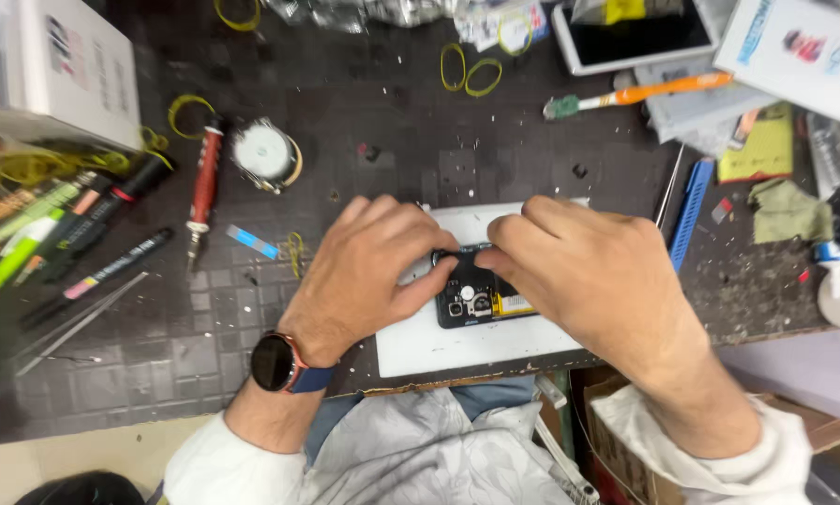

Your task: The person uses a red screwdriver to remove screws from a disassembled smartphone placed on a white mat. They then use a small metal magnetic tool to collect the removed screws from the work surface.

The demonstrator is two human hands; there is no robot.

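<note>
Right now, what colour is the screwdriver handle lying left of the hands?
Red, with a dark tip end; the screwdriver shows best in the head view.

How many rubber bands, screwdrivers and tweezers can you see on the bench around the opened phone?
Yellow rubber bands: 6
Screwdrivers, red and orange: 2
Tweezers: 1
Total: 9
Both hands, left hand and right hand, rest on the opened phone.

I see a phone repair workbench: a scuffed dark mat [345,122] strewn with a red screwdriver [203,187], tweezers [74,323] (plus rubber bands [467,70]).
</note>
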